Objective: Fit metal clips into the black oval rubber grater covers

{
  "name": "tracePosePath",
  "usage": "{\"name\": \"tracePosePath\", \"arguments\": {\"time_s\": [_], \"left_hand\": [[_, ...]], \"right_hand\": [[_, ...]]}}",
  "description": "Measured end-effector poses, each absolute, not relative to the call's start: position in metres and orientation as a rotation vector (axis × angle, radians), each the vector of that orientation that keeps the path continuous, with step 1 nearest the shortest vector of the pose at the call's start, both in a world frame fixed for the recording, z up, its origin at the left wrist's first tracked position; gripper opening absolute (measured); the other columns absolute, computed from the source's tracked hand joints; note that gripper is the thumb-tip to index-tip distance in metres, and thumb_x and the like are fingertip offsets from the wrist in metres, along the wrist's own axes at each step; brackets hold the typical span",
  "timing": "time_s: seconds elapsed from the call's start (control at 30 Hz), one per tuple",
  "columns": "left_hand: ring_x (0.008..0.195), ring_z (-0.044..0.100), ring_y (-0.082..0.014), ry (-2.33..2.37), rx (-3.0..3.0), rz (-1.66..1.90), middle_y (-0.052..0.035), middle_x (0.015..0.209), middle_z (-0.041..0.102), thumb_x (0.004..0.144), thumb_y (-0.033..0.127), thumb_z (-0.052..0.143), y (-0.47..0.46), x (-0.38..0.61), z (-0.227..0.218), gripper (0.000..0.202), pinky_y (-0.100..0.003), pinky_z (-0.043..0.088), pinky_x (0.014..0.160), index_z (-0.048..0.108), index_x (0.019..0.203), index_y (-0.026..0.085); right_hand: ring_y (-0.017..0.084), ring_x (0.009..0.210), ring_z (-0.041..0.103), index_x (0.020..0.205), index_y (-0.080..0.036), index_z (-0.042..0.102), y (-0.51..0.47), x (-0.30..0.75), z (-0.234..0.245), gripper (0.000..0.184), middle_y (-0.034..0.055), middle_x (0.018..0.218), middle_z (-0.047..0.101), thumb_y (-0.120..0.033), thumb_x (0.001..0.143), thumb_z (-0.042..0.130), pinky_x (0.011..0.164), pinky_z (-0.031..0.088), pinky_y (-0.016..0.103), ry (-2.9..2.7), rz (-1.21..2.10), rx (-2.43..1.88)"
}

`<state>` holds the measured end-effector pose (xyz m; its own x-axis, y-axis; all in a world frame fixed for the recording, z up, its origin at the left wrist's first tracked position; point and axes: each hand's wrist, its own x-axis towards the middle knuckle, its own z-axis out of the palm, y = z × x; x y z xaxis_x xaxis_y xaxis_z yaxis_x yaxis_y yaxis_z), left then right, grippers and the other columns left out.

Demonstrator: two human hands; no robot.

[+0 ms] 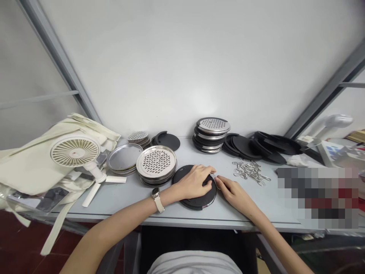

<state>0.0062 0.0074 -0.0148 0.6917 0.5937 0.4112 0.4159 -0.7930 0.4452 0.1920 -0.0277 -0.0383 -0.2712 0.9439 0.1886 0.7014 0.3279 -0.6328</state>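
Observation:
A round black plastic disc (196,202) with a raised rim lies flat near the table's front edge. My left hand (194,182), with a watch at the wrist, rests over it, fingers bent around its right side. At that same edge my right hand (229,192) has thumb and fingers pinched together. A thin bit of bent metal wire shows between the two hands, its shape mostly hidden by the fingertips. To the right lie several loose wire clips (251,171). Left of the disc stands a stack of round metal grater plates (156,163).
Behind are grater plates in black holders, stacked (212,133), and black plastic parts (246,146). Plain metal discs (124,156), a white fan (75,152) and a cream bag (31,163) stand left. A blurred-out patch (319,198) covers the right front.

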Motion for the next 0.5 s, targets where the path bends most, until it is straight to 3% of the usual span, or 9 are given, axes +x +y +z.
{"name": "tracePosePath", "arguments": {"time_s": [0.5], "left_hand": [[0.107,0.052,-0.0207,0.795,2.589,0.773,-0.0055,0.110,0.059,0.085,0.012,0.050,0.0063,0.0065,-0.0110,0.028,-0.036,0.037,0.100,0.049,0.112,0.020]], "right_hand": [[0.017,0.061,0.051,0.069,-0.021,0.046,-0.0279,0.1937,-0.0351,0.041,-0.0015,0.062,0.053,-0.043,0.098,0.028,0.060,0.039,0.026,-2.064,0.682,-1.403]]}}
